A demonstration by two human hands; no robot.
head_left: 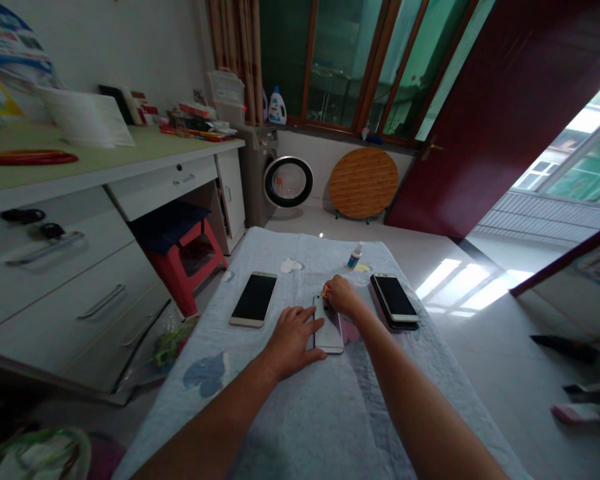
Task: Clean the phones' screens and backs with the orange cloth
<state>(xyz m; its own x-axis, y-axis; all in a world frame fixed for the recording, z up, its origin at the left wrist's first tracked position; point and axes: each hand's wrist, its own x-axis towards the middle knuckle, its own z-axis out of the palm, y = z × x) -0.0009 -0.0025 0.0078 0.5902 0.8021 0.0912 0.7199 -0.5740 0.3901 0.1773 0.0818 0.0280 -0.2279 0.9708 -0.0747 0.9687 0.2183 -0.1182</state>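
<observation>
Silver-backed phone (330,341) is lying flat, back up, mid-table on a pale blue patterned cloth (305,427). Left hand (291,339) comes in from the side, palm down, fingers spread apart with the tips over the phone's left edge and the thumb down by its lower end. Right hand (341,295) is bent over the top end, fingers curled in together; can't tell if they're pinching anything, since the hand hides that corner.

Around it: a dark-screened phone (254,300) sits off to the left, and on the right a white-framed phone (396,298) rests on a black flat item (406,327), with the right forearm running between that pair and the silver one. Small spray bottle (354,257) stands just beyond the right hand, contents too small to make out. On the floor at left, a clear plastic bag (167,343) has something green inside.
</observation>
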